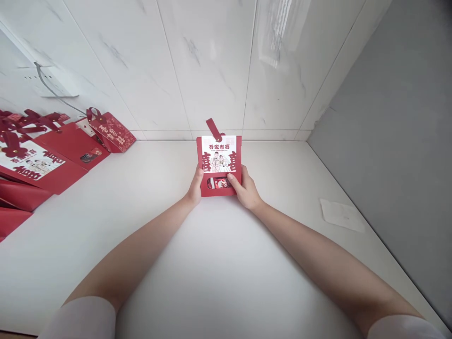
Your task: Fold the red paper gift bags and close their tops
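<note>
Between my two hands a red wedding gift box is held upright over the white table. Its white front panel shows a bride and groom and red characters, and patterned contents show through a small window below. A dark red ribbon loop sticks up from its top. My left hand grips the left edge, thumb along the side, other fingers hidden behind. My right hand wraps the right edge, its thumb pressed on the front beside the window.
At the left several red gift boxes with ribbon loops are grouped against the tiled wall. A wall socket with a grey cable is above them. A white tissue-like sheet lies at the right, near the grey panel.
</note>
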The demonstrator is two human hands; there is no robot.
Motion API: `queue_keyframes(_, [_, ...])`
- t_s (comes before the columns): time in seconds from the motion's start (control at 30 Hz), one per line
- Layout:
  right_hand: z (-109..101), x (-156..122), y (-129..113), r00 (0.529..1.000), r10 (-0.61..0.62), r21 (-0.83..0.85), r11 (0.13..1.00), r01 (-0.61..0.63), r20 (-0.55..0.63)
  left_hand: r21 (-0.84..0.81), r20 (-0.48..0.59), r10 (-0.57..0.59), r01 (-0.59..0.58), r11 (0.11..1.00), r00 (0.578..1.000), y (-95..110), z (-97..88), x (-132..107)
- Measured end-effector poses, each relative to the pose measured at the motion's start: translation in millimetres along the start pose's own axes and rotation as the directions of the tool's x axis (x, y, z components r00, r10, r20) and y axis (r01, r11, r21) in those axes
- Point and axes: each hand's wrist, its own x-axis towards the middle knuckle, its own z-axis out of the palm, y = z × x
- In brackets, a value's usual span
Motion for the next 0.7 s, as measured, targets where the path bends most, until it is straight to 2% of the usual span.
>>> queue_keyframes(0.13, [-3,4,1,0.996,0.088,0.005,0.996,-0.088,-0.01,0.009,-0.006,-0.081,0.081,0.997,0.997,1,2.4,4])
queue_keyframes(0.23, [-5,7,3,0.994,0.111,0.038,0.993,-0.111,0.003,0.014,-0.007,-0.099,0.099,0.995,0.995,2,2.5,7])
queue_keyframes(0.33, [-4,10,3,0.988,0.152,0.184,0.971,-0.152,0.012,0.004,-0.024,-0.111,0.112,0.994,0.993,2,-2.2,8])
queue_keyframes(0.4, [-4,13,2,0.959,0.278,0.382,0.882,-0.275,0.048,0.017,-0.082,-0.123,0.125,0.992,0.989,3,-8.3,10])
queue_keyframes(0.47, [-3,15,0,0.907,0.405,0.608,0.694,-0.386,0.115,0.059,-0.152,-0.153,0.164,0.985,0.977,3,-14.5,12])
queue_keyframes(0.53, [-2,16,-1,0.885,0.447,0.76,0.527,-0.38,0.133,0.099,-0.193,-0.189,0.211,0.972,0.963,4,-18.8,14])
queue_keyframes(0.57, [-1,16,-1,0.889,0.445,0.798,0.493,-0.346,0.11,0.115,-0.198,-0.199,0.224,0.968,0.96,4,-19.8,14])
queue_keyframes(0.63, [1,16,-1,0.9,0.435,0.801,0.526,-0.285,0.035,0.146,-0.182,-0.196,0.223,0.964,0.964,4,-20.0,14])
queue_keyframes(0.7, [4,15,1,0.911,0.408,0.726,0.644,-0.242,-0.058,0.184,-0.136,-0.171,0.194,0.964,0.976,3,-18.9,13])
